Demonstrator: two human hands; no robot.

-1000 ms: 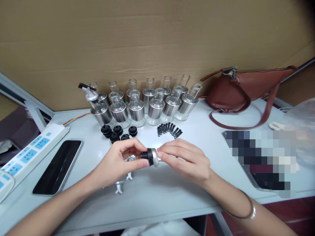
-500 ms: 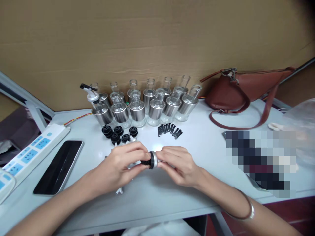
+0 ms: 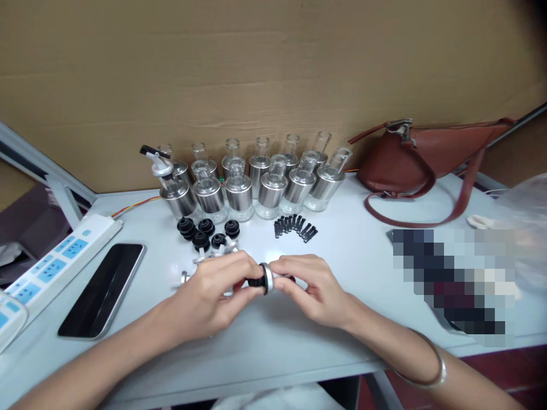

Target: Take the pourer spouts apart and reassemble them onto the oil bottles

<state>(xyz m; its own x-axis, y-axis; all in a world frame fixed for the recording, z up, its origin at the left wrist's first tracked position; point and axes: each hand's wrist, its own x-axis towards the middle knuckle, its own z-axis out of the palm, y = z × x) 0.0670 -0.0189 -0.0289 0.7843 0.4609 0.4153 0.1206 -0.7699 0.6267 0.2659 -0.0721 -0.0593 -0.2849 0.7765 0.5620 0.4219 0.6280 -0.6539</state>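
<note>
Near the table's front, a bottle stopper [image 3: 267,278] with a silver rim and a black ribbed plug is held between both hands. My left hand [image 3: 228,285] pinches its black ribbed end. The fingers of my right hand [image 3: 305,282] are closed on the narrow spout side, where a bit of black shows between them. Behind my left hand lie several black ribbed plugs [image 3: 200,240] and silver spout pieces [image 3: 200,257], some hidden by the hand. Small black levers [image 3: 294,224] lie in a fan behind the hands.
Two rows of glass bottles with metal sleeves [image 3: 240,193] stand at the back, one with a spout [image 3: 161,165] on. A phone [image 3: 102,290] and power strip [image 3: 55,267] lie left. A brown bag [image 3: 393,159] and a blurred-out item [image 3: 453,285] are at right.
The stopper stays between both hands. My right fingers have shifted slightly on the spout, and black now shows between them. My left hand has turned a little.
</note>
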